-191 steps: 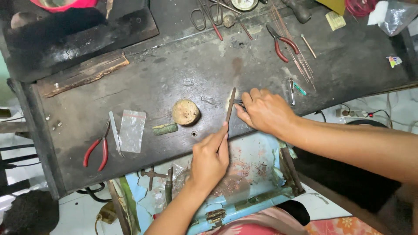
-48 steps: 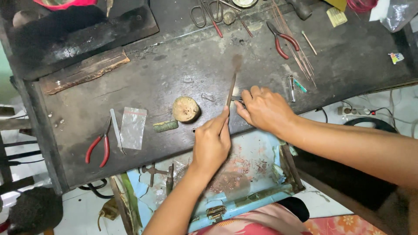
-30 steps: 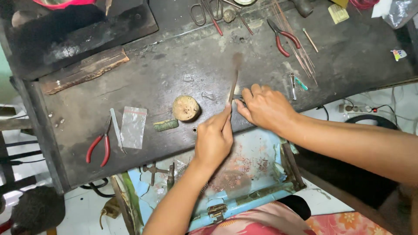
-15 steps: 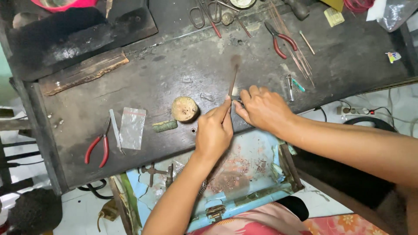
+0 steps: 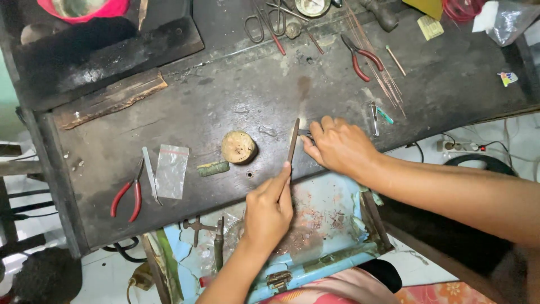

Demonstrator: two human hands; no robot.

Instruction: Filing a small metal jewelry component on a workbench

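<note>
My left hand (image 5: 269,209) has its grip clamped on the near end of a long thin dark metal file (image 5: 293,142), which lies slanted across the front edge of the dark worn wooden counter (image 5: 225,107). My right hand (image 5: 339,147) has its fingers pinched together on a tiny metal piece (image 5: 304,133) that touches the file near its far tip. To file well, I think I should press the piece down firmly, keep the file flat and push in slow, even strokes. The tiny piece is mostly hidden under my fingers, so I cannot tell its shape. The open blue metal drawer (image 5: 315,264) below is partly covered by my arm
</note>
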